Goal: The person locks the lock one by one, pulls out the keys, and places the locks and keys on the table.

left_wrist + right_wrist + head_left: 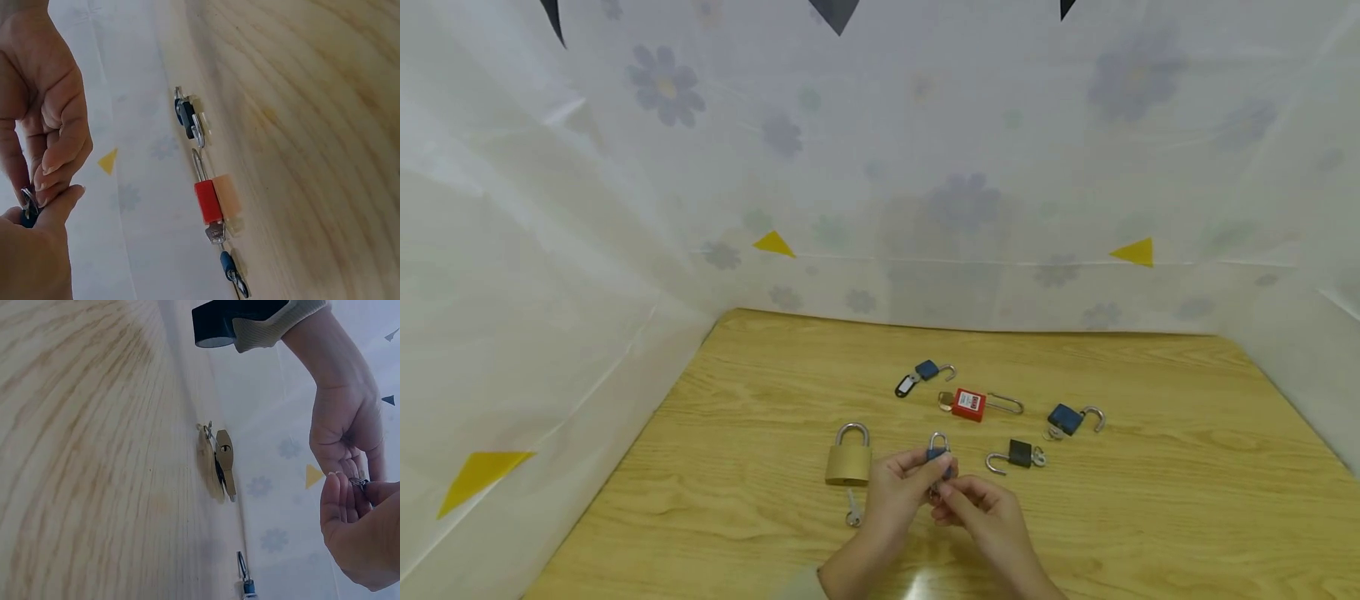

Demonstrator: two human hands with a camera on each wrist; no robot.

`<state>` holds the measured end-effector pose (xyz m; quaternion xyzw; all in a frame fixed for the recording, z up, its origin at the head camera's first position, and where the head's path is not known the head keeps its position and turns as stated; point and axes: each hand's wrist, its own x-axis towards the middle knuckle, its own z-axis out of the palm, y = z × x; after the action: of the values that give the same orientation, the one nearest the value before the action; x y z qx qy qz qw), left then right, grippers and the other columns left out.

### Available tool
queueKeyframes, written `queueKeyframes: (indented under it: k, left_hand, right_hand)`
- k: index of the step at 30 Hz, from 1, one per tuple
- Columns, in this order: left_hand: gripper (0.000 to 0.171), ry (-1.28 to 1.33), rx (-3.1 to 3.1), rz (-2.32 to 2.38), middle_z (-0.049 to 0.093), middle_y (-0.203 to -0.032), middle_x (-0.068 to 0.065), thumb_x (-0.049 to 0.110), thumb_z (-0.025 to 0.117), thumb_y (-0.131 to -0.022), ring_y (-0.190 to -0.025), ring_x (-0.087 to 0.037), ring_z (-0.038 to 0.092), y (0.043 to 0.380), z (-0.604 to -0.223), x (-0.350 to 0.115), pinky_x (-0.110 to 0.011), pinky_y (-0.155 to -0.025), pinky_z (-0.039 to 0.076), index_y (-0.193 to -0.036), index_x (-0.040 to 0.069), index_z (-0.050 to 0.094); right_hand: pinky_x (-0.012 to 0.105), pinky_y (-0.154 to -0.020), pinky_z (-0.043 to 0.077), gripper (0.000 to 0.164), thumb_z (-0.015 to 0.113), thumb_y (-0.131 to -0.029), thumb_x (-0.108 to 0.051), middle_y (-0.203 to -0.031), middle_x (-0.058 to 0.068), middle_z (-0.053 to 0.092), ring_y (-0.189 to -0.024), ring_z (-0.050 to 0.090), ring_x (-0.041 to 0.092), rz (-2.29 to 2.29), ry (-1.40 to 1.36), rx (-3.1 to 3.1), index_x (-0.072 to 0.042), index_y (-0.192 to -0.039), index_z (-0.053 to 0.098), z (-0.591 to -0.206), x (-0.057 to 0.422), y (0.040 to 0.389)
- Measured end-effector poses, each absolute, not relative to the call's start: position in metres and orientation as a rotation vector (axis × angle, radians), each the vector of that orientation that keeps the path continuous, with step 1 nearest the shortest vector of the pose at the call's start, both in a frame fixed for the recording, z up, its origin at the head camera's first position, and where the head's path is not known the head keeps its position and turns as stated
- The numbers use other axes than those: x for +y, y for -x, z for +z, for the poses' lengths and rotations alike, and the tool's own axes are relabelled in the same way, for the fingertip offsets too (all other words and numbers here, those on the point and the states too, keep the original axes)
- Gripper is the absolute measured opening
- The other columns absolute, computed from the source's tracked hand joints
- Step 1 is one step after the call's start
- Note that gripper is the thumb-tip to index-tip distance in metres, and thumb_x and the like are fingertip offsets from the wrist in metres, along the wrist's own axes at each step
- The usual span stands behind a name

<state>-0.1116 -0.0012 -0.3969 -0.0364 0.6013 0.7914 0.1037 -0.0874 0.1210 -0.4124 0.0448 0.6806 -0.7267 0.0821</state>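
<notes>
My left hand (pixel 895 496) grips a small blue padlock (pixel 935 454) between thumb and fingers, its steel shackle pointing up and away. At the padlock's lower end, my right hand (pixel 996 521) pinches a small metal key. Its ring and keys (pixel 358 482) show between the fingertips in the right wrist view, partly hidden. Both hands meet above the table. Left of them stands a large brass padlock (pixel 847 465) with its shackle seated, and a key on a ring (pixel 853 512) lies just below it.
Beyond my hands lie a red padlock (pixel 969 404), a black padlock (pixel 1020 453), a blue padlock (pixel 1064 419) at right and another blue padlock (pixel 927 369) with a black tag (pixel 906 385). Their shackles are open. A flowered white curtain (pixel 955 167) encloses the wooden table (pixel 1150 500).
</notes>
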Motion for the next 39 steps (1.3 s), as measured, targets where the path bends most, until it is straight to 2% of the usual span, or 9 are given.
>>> queueKeyframes:
  k: [17,25,32,39]
  left_hand:
    - [0.031,0.137,1.779,2.348,0.073,-0.085,-0.009,0.015,0.067,-0.085,-0.073,-0.008,0.068,0.111,-0.402,-0.002,-0.021,-0.068,0.056,-0.1,-0.011,0.063]
    - [0.027,0.152,1.764,2.372,0.073,-0.084,-0.011,0.014,0.066,-0.085,-0.068,-0.007,0.067,0.112,-0.405,-0.001,-0.019,-0.063,0.055,-0.097,-0.01,0.065]
    - [0.026,0.218,1.734,2.393,0.073,-0.082,-0.009,0.016,0.064,-0.088,-0.07,-0.009,0.069,0.115,-0.403,-0.002,-0.024,-0.067,0.058,-0.099,-0.008,0.066]
    - [0.026,0.231,1.738,2.393,0.073,-0.084,-0.01,0.016,0.065,-0.087,-0.072,-0.01,0.07,0.116,-0.4,-0.003,-0.027,-0.07,0.058,-0.099,-0.007,0.065]
  right_hand:
    - [0.024,-0.069,0.057,0.022,0.059,-0.088,-0.007,-0.074,-0.006,0.069,-0.067,0.065,0.009,-2.232,-0.163,2.013,0.013,-0.095,0.063,-0.417,0.117,0.087]
    - [0.023,-0.067,0.057,0.025,0.059,-0.087,-0.006,-0.073,-0.007,0.07,-0.066,0.065,0.008,-2.271,-0.128,2.04,0.017,-0.095,0.062,-0.422,0.115,0.086]
    - [0.022,-0.066,0.057,0.024,0.057,-0.087,0.0,-0.069,-0.011,0.068,-0.064,0.065,0.006,-2.274,0.046,2.127,0.024,-0.09,0.058,-0.428,0.113,0.081]
    - [0.022,-0.067,0.057,0.025,0.059,-0.087,-0.002,-0.068,-0.009,0.068,-0.065,0.066,0.007,-2.292,0.028,2.108,0.023,-0.089,0.059,-0.428,0.111,0.08]
